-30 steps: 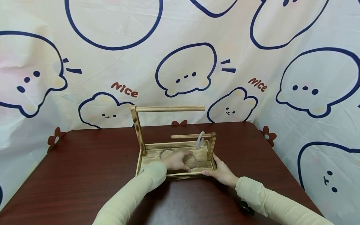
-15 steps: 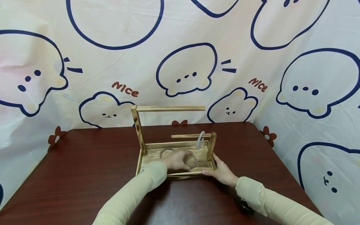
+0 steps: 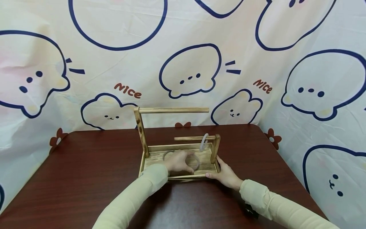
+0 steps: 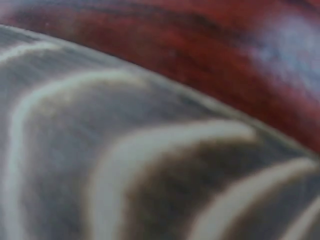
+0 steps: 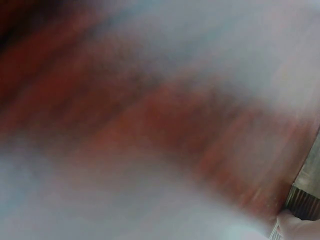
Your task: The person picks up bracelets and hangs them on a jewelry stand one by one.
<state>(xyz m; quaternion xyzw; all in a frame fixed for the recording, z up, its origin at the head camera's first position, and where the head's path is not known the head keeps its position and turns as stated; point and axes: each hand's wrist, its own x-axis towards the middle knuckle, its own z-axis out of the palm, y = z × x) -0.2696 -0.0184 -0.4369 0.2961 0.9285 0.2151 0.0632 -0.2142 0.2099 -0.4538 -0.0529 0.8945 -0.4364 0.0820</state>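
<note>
Your hands work at the wooden rack (image 3: 148, 160) on the tabletop (image 3: 85, 165).
Your left hand (image 3: 178, 161) pinches a grey ring (image 3: 196, 160) in the tray; your right hand (image 3: 226, 175) grips the rack's 4 o'clock corner. Another ring (image 3: 167, 154) lies at 10 o'clock; a third (image 3: 203, 142) hangs on the low dowel (image 3: 187, 138).

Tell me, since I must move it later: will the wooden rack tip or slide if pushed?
The rack probably slides rather than tips: its tray base looks wide and flat on the smooth table. The tall post and top bar may make it top-heavy if pushed high. The right hand grips its near corner, perhaps steadying it.
</note>
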